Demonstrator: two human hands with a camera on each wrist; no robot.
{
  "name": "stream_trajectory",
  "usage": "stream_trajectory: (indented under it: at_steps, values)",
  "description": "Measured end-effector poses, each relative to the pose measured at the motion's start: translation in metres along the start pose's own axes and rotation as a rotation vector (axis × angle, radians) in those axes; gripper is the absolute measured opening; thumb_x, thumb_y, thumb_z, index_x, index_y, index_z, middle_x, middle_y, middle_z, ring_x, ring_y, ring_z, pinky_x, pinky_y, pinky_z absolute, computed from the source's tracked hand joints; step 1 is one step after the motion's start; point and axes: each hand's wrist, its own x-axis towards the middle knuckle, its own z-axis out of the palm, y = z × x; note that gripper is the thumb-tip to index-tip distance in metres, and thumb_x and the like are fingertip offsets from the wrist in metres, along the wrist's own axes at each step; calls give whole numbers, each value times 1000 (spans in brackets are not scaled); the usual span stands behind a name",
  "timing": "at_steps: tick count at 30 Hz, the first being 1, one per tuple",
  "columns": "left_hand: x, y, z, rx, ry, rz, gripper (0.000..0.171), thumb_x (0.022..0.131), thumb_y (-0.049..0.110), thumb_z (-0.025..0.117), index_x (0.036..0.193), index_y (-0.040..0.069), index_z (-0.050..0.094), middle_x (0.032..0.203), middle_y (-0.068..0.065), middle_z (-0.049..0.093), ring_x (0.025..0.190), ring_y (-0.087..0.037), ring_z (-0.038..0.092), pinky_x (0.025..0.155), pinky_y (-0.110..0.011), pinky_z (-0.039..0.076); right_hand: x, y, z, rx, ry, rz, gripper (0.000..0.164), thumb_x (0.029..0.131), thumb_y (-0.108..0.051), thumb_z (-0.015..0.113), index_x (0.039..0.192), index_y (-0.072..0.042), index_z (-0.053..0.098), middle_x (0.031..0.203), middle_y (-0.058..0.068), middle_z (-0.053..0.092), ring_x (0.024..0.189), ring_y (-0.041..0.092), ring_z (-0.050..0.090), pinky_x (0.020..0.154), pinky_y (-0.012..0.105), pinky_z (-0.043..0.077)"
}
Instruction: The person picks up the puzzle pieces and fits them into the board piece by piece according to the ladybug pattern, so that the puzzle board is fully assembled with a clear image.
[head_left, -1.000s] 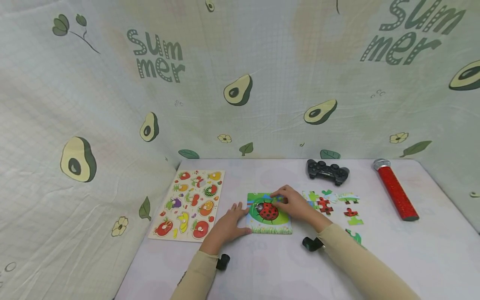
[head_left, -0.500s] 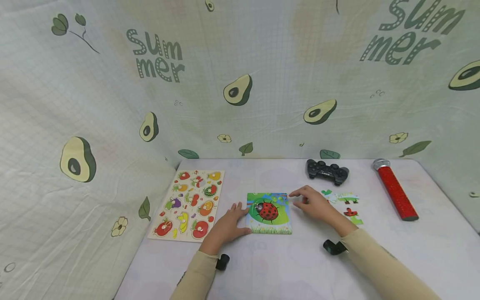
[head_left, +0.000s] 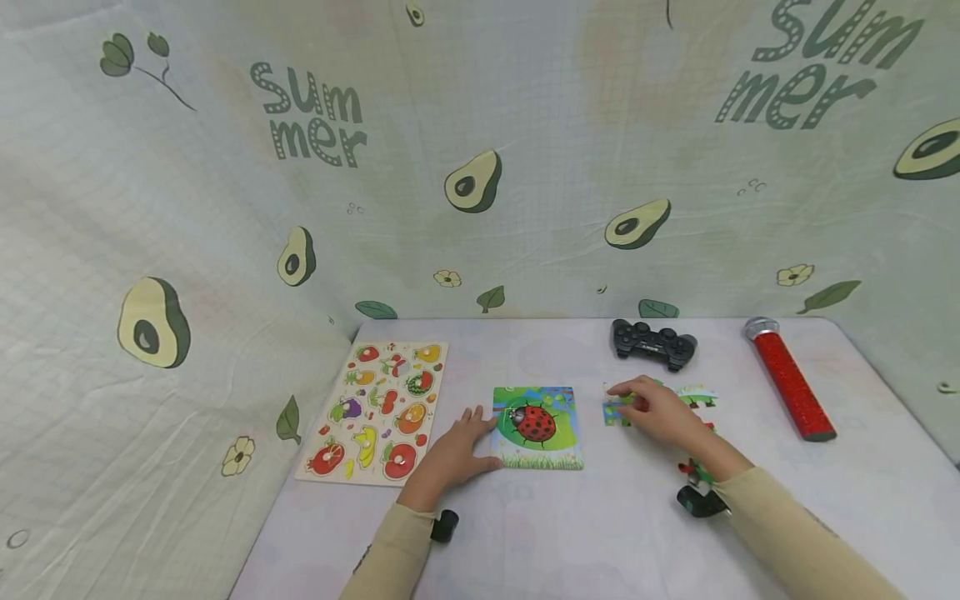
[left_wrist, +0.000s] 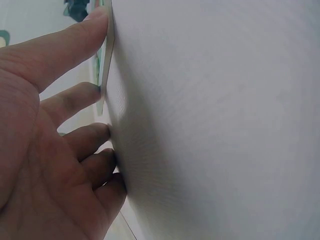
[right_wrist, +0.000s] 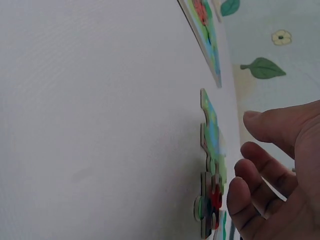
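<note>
A square board with a ladybug picture point(head_left: 551, 458) lies near the middle of the table. At its left edge rests my left hand point(head_left: 453, 454), its fingers spread; in the left wrist view the thumb point(left_wrist: 95, 30) and index finger touch the board's edge. My right hand point(head_left: 666, 417) hovers over several loose jigsaw puzzle pieces point(head_left: 611, 412) to the right of the board. The right wrist view shows its thumb point(right_wrist: 265, 122) apart from the bent fingers, nothing between them, and the pieces point(right_wrist: 212, 125) lying flat beyond. Part of the pieces is hidden under the right hand and forearm.
A wooden fruit puzzle board point(head_left: 371, 477) lies at the left. Behind the loose pieces sits a black game controller point(head_left: 654, 343). A red toy microphone point(head_left: 795, 387) lies at the far right. A printed cloth backdrop point(head_left: 540, 250) stands along the table's back edge.
My right hand has left the ladybug board's upper right part and moved right to the loose pieces. My left hand has stayed at the board's left edge.
</note>
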Motion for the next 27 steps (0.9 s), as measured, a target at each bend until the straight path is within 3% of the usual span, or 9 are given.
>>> stream_trajectory:
  at_steps: [5,11,16,27]
  values:
    - [0,0,0,5,-4,-4,76,88,39,79,153,15,48,166,-13,28,155,-35,18,121,-55,27,-3,6,0,-21,-16,-4,35,92,-9,74,127,-10,69,95,2,59,77,14,46,64,29,39]
    - [0,0,1,11,-3,2,76,88,40,79,153,15,48,165,-13,29,154,-36,19,120,-56,28,-4,8,2,-65,-50,9,42,90,-13,78,130,-10,68,96,2,58,80,16,46,70,35,37]
    - [0,-1,1,11,-5,-2,76,88,40,79,154,16,48,166,-13,28,154,-36,18,120,-56,28,-2,8,4,-58,-103,10,42,90,-14,77,131,-10,68,89,2,51,78,16,44,67,33,36]
    - [2,-3,2,12,-5,-12,76,88,40,79,154,17,47,166,-13,28,154,-35,18,120,-56,28,1,3,1,-64,-162,27,38,90,-17,78,126,-9,70,102,4,55,86,18,47,71,34,41]
